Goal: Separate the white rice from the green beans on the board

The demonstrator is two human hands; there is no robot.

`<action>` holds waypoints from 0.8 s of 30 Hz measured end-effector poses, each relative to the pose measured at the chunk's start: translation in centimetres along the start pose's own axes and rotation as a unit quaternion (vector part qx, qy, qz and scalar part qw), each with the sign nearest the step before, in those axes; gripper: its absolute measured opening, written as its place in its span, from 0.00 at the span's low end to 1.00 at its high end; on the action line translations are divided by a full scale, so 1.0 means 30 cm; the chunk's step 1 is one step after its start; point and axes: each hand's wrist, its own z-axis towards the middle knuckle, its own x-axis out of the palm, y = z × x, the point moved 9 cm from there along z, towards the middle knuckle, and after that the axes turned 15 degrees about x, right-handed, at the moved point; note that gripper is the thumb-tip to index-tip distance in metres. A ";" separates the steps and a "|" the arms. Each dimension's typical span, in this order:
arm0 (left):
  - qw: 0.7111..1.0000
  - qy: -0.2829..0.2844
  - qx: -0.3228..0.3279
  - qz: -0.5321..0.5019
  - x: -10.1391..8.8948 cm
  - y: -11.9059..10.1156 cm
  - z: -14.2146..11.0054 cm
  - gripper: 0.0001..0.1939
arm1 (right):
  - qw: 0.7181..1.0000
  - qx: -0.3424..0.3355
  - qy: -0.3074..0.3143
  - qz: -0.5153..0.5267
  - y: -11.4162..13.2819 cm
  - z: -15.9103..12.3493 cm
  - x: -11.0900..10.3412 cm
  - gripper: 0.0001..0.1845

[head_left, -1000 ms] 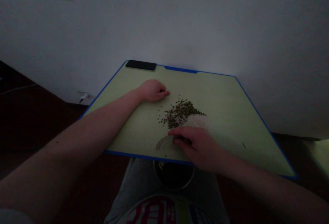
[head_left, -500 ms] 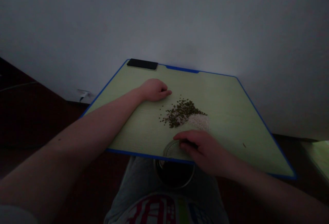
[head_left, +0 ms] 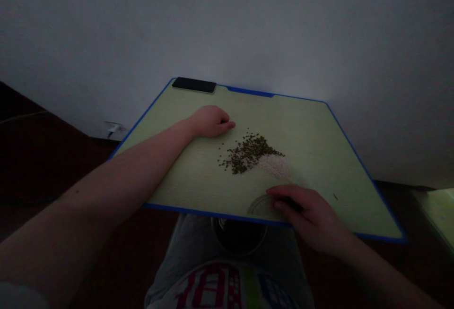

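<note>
My left hand [head_left: 212, 121] rests on the light green tabletop [head_left: 298, 120], loosely fisted, thumb pointing right. Nothing shows in it, though its palm is hidden. To its lower right lie scattered dark green beans [head_left: 251, 150], which look like mung beans. A patch of pale grains, rice-like [head_left: 275, 164], borders them. Near the front edge, my right hand [head_left: 307, 210] pinches a clear round lid or shallow dish [head_left: 260, 204] between thumb and fingers. The fingers cover its right part, and whether it is a lid or a dish I cannot tell.
A black phone [head_left: 194, 84] lies at the table's back left corner. Below the front edge, a dark round bowl or pot [head_left: 239, 237] sits between my legs. A small dark sliver [head_left: 335, 196] lies on the right side. The wall [head_left: 227, 25] stands behind.
My right hand has moved right along the front edge, carrying the clear round piece away from below the beans. My left hand keeps its place; the view has shifted slightly.
</note>
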 end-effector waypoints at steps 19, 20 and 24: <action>0.999 -0.024 -0.011 -0.025 -0.008 0.007 -0.001 0.26 | 0.966 0.027 -0.139 0.216 -0.125 -0.049 -0.080 0.10; 0.999 -0.024 -0.012 -0.027 -0.006 0.008 -0.001 0.26 | 0.966 0.025 -0.138 0.219 -0.124 -0.049 -0.080 0.10; 0.999 -0.022 -0.012 -0.020 -0.006 0.007 -0.001 0.26 | 0.968 0.030 -0.129 0.213 -0.125 -0.047 -0.075 0.10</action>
